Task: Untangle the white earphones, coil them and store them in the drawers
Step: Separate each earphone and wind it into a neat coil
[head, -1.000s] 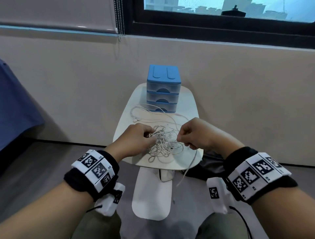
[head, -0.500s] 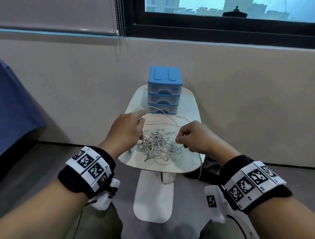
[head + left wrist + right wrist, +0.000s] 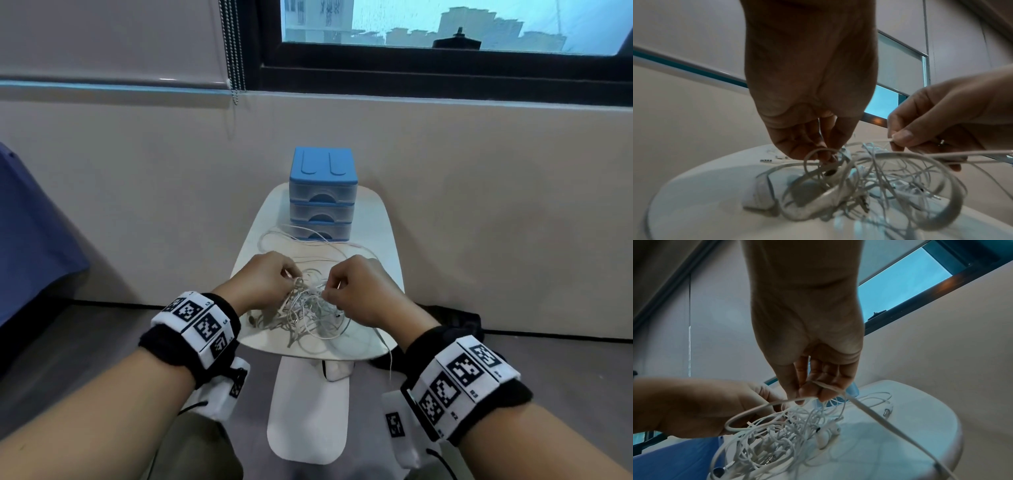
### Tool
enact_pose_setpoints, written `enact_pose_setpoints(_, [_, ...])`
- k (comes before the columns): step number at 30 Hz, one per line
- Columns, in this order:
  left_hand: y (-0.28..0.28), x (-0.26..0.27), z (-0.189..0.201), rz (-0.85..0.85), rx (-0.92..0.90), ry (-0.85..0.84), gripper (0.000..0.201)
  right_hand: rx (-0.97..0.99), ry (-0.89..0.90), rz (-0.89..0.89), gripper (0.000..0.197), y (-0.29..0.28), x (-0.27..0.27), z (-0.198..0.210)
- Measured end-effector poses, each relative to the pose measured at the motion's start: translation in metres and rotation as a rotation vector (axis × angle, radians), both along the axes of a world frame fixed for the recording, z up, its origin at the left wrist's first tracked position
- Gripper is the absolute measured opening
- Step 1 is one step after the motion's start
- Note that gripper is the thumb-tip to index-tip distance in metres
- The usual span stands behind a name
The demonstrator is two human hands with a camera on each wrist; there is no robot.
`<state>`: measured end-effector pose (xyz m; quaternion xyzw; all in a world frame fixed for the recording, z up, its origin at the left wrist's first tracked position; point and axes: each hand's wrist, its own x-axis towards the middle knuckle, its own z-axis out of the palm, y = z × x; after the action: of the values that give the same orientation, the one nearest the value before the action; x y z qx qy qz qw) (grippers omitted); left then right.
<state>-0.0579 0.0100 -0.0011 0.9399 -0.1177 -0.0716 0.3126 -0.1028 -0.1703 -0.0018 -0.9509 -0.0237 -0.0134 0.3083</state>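
A tangle of white earphones point(image 3: 308, 311) lies on the near half of a small white table point(image 3: 380, 240), with loose loops reaching back toward the blue three-drawer unit point(image 3: 322, 193). All its drawers are closed. My left hand point(image 3: 263, 277) pinches a strand at the left top of the tangle point(image 3: 869, 178). My right hand point(image 3: 356, 287) pinches another cord at the right top, seen held between thumb and fingers point(image 3: 818, 389). One cord point(image 3: 388, 353) hangs over the table's front right edge.
The table stands against a beige wall under a window. A blue fabric surface point(image 3: 30, 233) is at the left. A dark bag point(image 3: 455, 325) lies on the grey floor right of the table. The table's white foot point(image 3: 308, 418) stretches toward me.
My left hand came back from the far left loop to the tangle and now pinches a strand. Both hands are closer together above the tangle.
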Motion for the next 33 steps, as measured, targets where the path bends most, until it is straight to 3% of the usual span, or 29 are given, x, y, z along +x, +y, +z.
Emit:
enact_pose_setpoints(6, [-0.002, 0.010, 0.005, 0.048, -0.058, -0.110, 0.019, -0.030, -0.034, -0.013, 0.018, -0.005, -0.001, -0.003])
enact_pose_setpoints(10, [-0.004, 0.007, 0.004, 0.012, -0.191, -0.164, 0.012, -0.007, 0.013, 0.035, 0.022, -0.009, -0.006, 0.003])
enact_pose_setpoints(16, [-0.001, 0.001, 0.002, -0.076, -0.355, -0.194, 0.015, 0.162, -0.294, -0.115, 0.009, -0.023, 0.024, 0.025])
enact_pose_setpoints(20, [-0.003, -0.001, 0.003, -0.110, -0.409, -0.211, 0.019, -0.119, -0.033, 0.041, 0.041, -0.012, 0.046, 0.034])
enact_pose_setpoints(23, [-0.003, -0.005, 0.002, -0.122, -0.450, -0.187, 0.026, -0.152, 0.066, 0.153, 0.039, -0.004, 0.055, 0.032])
enact_pose_setpoints(26, [0.003, -0.006, 0.005, -0.087, -0.461, -0.176, 0.034, -0.048, 0.020, 0.149, 0.013, -0.004, 0.060, 0.034])
enact_pose_setpoints(33, [0.008, 0.006, 0.009, 0.013, -0.529, -0.095, 0.025, 0.448, -0.086, -0.072, 0.018, -0.023, 0.060, 0.043])
